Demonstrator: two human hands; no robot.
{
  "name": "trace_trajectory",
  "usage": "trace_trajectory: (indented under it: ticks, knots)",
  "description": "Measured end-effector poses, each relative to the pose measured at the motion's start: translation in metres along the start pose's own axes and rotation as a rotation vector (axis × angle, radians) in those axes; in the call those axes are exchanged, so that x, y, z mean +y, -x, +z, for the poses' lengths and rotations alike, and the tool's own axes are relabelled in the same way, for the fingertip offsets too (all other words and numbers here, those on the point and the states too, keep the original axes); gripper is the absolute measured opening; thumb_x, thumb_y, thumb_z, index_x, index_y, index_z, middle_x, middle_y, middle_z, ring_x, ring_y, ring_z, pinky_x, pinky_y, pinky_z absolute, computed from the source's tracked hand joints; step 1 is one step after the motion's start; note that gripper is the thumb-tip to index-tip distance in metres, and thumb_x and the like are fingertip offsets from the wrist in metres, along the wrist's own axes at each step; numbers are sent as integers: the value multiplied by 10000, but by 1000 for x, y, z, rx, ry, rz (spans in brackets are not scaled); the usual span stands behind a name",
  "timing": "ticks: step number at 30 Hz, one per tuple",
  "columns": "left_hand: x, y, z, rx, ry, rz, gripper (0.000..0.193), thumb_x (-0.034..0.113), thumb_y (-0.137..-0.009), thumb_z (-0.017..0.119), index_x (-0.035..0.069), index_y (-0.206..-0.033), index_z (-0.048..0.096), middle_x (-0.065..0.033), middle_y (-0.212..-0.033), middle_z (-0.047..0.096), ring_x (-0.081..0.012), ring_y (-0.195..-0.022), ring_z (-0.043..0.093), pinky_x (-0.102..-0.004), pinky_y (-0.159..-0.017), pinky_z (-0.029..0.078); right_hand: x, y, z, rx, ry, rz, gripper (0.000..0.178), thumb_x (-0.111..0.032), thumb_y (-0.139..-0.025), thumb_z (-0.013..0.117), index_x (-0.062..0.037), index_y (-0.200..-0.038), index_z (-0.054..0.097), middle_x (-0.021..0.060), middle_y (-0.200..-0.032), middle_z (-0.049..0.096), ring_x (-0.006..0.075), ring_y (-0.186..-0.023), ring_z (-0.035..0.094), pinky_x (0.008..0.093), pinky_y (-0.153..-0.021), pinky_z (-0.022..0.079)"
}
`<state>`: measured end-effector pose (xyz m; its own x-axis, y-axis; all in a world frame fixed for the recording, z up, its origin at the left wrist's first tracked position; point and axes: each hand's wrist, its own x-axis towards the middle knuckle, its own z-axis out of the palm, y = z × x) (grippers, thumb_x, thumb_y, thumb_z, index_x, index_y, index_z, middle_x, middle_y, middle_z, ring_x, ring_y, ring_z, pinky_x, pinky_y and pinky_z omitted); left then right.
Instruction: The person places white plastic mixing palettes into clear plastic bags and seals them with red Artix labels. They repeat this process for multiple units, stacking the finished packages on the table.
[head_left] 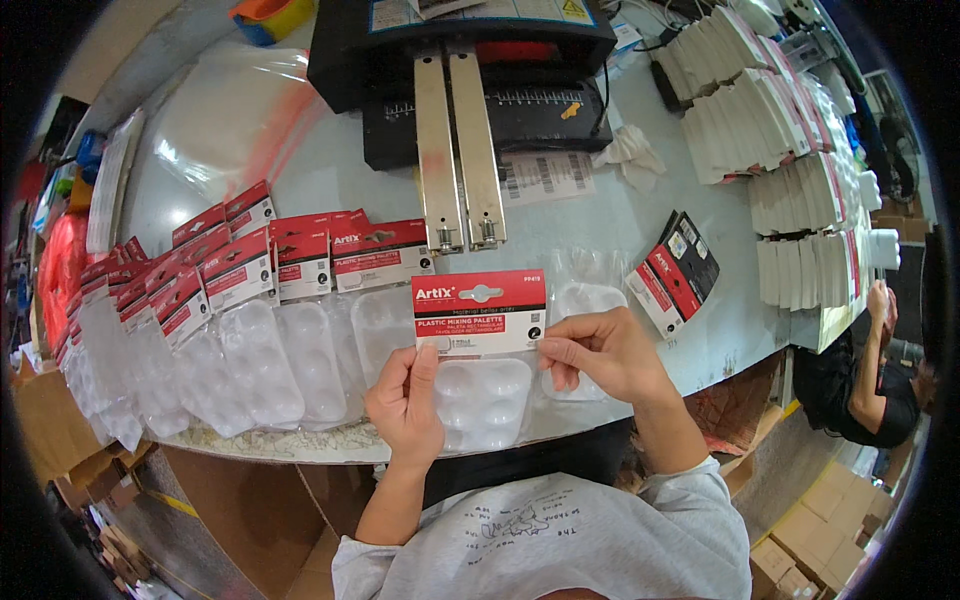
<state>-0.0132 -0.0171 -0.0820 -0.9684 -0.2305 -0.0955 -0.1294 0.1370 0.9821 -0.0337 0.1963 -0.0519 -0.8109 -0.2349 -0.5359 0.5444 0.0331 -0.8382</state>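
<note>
A white plastic paint palette (484, 395) in a clear bag, topped by a red-and-white header card (480, 300), is held up in front of me over the table's near edge. My left hand (408, 408) is closed on the card's lower left corner, thumb in front. At the lower right corner, my right hand (612, 355) pinches the card between thumb and curled fingers. Partly hidden behind my right hand, another bagged palette (588, 298) without a visible card lies on the table. Right of it rests a small pile of red, white and black header cards (672, 280).
Several carded palettes (262, 360) overlap along the left side. A black machine (470, 60) with two metal bars (452, 150) stands at the back centre. Clear bags (225, 120) lie back left; white stacks (800, 200) line the right. Beyond them is another person (870, 390).
</note>
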Motion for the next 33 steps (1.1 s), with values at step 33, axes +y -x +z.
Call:
trace_trajectory:
  ticks: [33]
  knots:
    - [45,-60,-83,277,-827,-38,252,194,-868,560,7,-1036,573,-164,-1095,569,-297,-1026,538,-392,-868,410,4,7,-99,852,1010,-391,744,-321,-664,785,50,-1230,478,183,-1194,552,278,-1110,527,391,-897,413]
